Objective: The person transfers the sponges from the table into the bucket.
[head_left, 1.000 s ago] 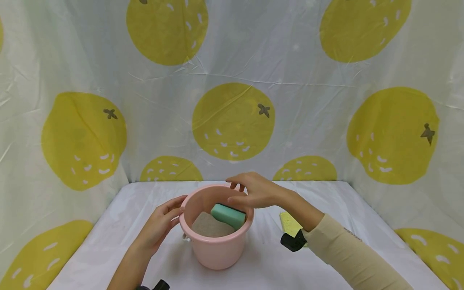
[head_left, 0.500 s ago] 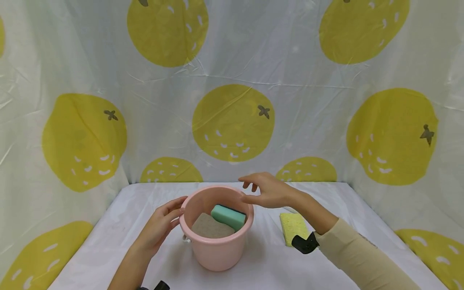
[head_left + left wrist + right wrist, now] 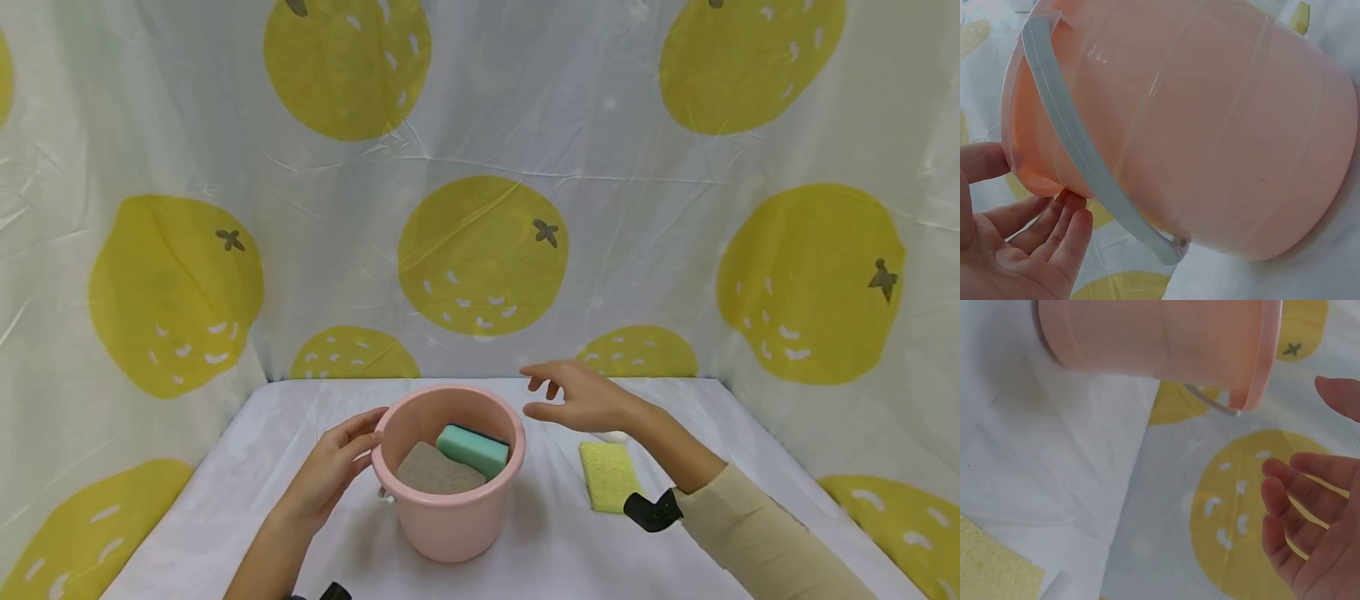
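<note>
A pink bucket stands upright on the white-covered table. My left hand holds its left rim, thumb and fingertips against the edge. Inside the bucket lie a grey-brown sponge-like block and, leaning against the right wall, a turquoise sponge with a dark layer on its back. My right hand hovers right of the bucket, apart from it, fingers loosely bent and nothing in them. Below the right wrist a flat yellow sponge lies on the table. The bucket's pale handle hangs down its side.
A small white thing, partly hidden by the right wrist, lies just behind the yellow sponge. White cloth printed with yellow fruit walls in the table at the back and sides.
My right hand has moved right, from over the bucket's right rim to beside it, uncovering more of the rim and the yellow sponge. The left hand and bucket stay put.
</note>
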`<action>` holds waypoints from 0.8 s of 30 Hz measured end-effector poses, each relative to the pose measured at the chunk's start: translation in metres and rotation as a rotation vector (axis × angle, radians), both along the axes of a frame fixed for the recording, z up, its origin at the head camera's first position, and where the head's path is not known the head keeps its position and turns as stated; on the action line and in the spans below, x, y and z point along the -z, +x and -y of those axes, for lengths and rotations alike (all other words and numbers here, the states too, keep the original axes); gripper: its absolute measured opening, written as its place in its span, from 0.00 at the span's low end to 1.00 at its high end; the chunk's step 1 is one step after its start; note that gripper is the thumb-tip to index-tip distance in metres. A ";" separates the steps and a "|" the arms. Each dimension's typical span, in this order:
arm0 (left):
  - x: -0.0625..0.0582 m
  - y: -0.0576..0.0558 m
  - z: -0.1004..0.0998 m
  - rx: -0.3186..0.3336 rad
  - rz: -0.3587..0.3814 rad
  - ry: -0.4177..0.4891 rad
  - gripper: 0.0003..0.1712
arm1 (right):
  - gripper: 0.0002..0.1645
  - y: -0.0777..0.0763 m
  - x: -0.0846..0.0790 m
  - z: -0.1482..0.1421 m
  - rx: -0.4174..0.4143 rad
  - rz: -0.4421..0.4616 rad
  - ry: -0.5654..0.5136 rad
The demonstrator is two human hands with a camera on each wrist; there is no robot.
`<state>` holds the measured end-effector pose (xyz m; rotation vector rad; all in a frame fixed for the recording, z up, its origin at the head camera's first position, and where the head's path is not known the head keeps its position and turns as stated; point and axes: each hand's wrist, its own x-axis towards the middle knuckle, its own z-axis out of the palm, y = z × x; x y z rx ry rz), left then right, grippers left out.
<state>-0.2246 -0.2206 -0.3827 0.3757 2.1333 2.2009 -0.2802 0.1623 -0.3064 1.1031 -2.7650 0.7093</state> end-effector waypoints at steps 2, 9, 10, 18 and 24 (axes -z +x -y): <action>0.000 0.000 0.000 0.002 -0.002 0.000 0.31 | 0.40 0.000 0.001 -0.003 0.004 0.000 0.000; 0.001 -0.001 0.001 0.011 -0.009 0.004 0.31 | 0.40 0.001 0.005 -0.012 0.018 -0.005 0.000; 0.001 -0.001 0.001 0.012 -0.009 0.005 0.31 | 0.40 0.001 0.006 -0.013 0.022 -0.006 0.000; 0.002 -0.001 0.001 0.006 -0.003 0.004 0.31 | 0.38 0.002 0.014 -0.024 0.051 0.006 -0.020; 0.002 0.000 0.000 0.000 0.000 0.006 0.31 | 0.40 0.002 0.022 -0.034 0.061 -0.006 -0.025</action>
